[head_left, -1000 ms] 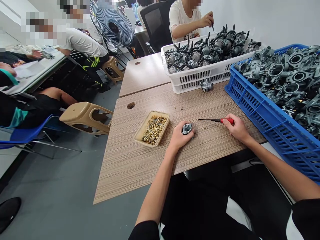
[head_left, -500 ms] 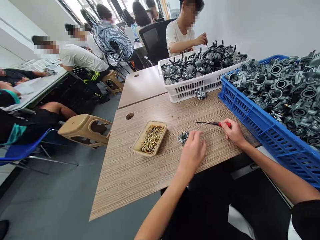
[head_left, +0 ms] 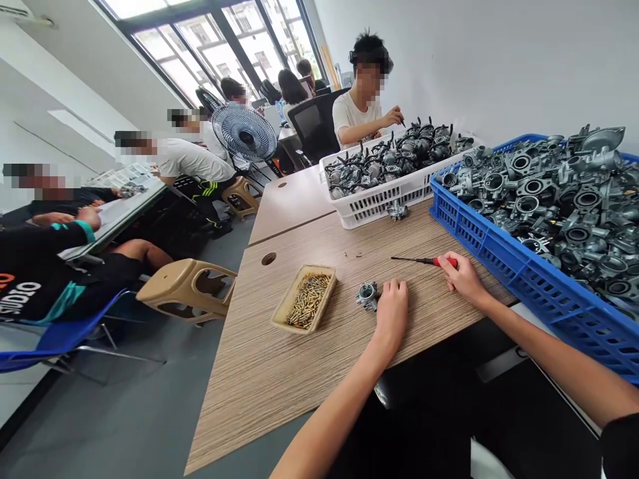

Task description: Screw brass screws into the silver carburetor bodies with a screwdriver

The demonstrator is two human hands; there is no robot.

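Observation:
On the wood-grain table point(head_left: 249, 372), a small grey metal carburetor body point(head_left: 367, 296) lies with its round bore facing up. Just to its right rests my left hand point(head_left: 393, 309), palm down with its fingers loosely bent and holding nothing; whether its edge touches the carburetor I cannot tell. My right hand point(head_left: 465, 278) is closed around the red handle of a screwdriver point(head_left: 422, 260), whose dark shaft points left, low over the table. Left of the carburetor stands a cream tray point(head_left: 277, 326) full of small brass screw-like parts point(head_left: 309, 303). Two tiny loose pieces point(head_left: 358, 255) lie behind it.
A blue crate point(head_left: 479, 246) heaped with carburetor bodies stands on the right. Behind, a white crate point(head_left: 359, 216) holds darker carburetors, with a single carburetor point(head_left: 397, 210) before it. A co-worker point(head_left: 362, 113) sits beyond. Stools, a fan point(head_left: 244, 133) and other people are on the left.
My left hand has come down onto the table beside the carburetor, its fingers more bent. The right hand keeps the screwdriver in the same place. My view has tilted upward.

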